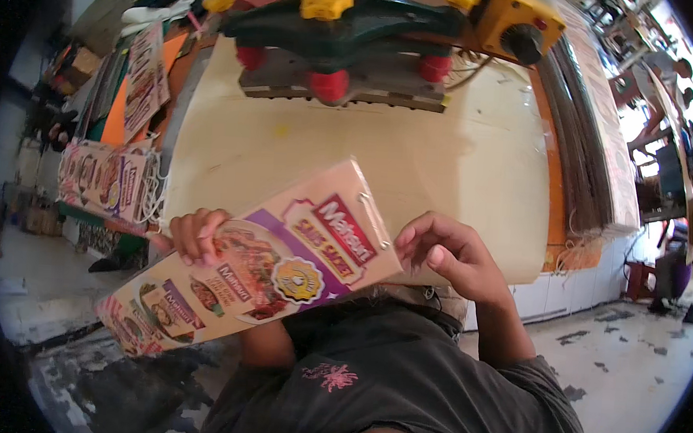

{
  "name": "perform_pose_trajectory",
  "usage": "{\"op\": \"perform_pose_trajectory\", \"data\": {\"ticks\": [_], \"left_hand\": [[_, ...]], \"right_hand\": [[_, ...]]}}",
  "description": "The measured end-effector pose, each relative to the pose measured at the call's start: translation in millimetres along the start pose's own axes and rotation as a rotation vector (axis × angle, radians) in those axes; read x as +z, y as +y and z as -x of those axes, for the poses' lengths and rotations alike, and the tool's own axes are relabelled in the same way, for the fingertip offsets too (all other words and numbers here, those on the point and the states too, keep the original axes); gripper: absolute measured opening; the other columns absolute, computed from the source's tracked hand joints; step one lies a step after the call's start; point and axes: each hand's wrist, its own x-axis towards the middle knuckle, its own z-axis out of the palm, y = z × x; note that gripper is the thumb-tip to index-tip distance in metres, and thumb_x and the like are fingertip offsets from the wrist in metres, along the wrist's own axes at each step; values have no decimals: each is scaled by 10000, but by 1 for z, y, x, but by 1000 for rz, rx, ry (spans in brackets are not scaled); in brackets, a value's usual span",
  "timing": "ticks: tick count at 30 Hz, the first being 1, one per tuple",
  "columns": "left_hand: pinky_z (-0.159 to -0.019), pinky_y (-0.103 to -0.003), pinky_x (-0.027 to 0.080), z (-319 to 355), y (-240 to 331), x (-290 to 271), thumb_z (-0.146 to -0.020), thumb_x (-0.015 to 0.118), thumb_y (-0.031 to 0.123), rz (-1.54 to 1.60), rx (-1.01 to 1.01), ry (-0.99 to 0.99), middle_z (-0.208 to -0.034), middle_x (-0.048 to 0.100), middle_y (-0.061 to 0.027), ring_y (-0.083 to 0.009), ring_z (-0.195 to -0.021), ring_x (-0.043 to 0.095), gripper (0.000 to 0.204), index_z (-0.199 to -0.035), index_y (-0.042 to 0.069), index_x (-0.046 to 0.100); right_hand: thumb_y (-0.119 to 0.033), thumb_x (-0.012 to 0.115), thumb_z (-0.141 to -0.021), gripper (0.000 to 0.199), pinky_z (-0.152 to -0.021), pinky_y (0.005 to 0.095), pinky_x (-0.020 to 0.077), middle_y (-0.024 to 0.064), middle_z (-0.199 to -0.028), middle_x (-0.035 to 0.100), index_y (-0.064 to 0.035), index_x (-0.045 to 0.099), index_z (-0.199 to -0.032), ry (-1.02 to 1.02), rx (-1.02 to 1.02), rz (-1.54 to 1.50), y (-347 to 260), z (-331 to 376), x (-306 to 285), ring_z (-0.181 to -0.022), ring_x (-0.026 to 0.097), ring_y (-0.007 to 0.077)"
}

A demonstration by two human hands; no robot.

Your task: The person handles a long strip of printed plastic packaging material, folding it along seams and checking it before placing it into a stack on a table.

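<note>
My left hand (197,235) grips the long edge of a flat printed card (236,269), its fingers over the top face and the thumb side hidden beneath. The card is pale with food pictures, a purple band and a red label, and it slants up to the right. Two small shiny spots, perhaps eyelets, show near its upper right end. Close to that end is my right hand (459,259), with bent fingers and the thumb held apart. Nothing plainly shows in it.
A dark green press (342,30) with yellow knobs and red feet stands over the cream worktable (248,139). A yellow control box (521,25) sits beside it. Stacked printed sheets (597,144) line the right edge. At left hang printed cards (107,178) with white cords (152,193).
</note>
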Motion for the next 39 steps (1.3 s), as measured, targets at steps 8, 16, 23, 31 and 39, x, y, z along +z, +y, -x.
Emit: {"op": "perform_pose_trajectory", "data": {"ticks": [8, 16, 23, 31, 39], "left_hand": [[-992, -474, 450, 5, -42, 10, -1119, 243, 514, -62, -267, -27, -635, 522, -76, -245, -727, 590, 606, -736, 118, 496], [-1176, -526, 385, 16, -37, 29, -1113, 348, 446, -184, -359, 167, -1254, 646, -258, -387, -1266, 590, 494, -1176, 4, 560], [-1088, -407, 451, 91, -47, 8, -931, 698, 89, -596, -215, 199, -1357, 571, -153, -232, -1231, 595, 631, -1477, -31, 407], [-1051, -360, 481, 61, -60, 42, -954, 663, 48, -982, 49, 424, -1354, 565, -115, -179, -1254, 568, 701, -1533, -31, 276], [-1102, -425, 477, -2, 47, 72, -889, 643, 7, -1176, 364, 355, -1491, 486, -240, -292, -1297, 570, 840, -1595, -88, 197]], "right_hand": [[-270, 688, -988, 450, -667, 334, 626, 172, -1038, 729, 88, 604, -1247, -29, 319, -44, 2, 9, 27, -862, 733, 227], [-223, 667, -970, 388, -771, 361, 618, 179, -1109, 704, 42, 573, -1239, 164, 108, -196, 21, 12, 27, -916, 725, 229], [-218, 564, -1041, 428, -423, 294, 590, 205, -1168, 667, 8, 444, -1383, 239, -33, -331, 36, -2, 34, -747, 742, 259], [-180, 615, -1032, 423, -787, 391, 614, 225, -1201, 663, 68, 453, -1334, 2, 70, -79, 34, -8, 49, -994, 729, 312], [-202, 659, -1019, 360, -758, 299, 551, 181, -1036, 725, -38, 459, -1269, 82, -34, 150, 32, -21, 28, -853, 676, 174]]}}
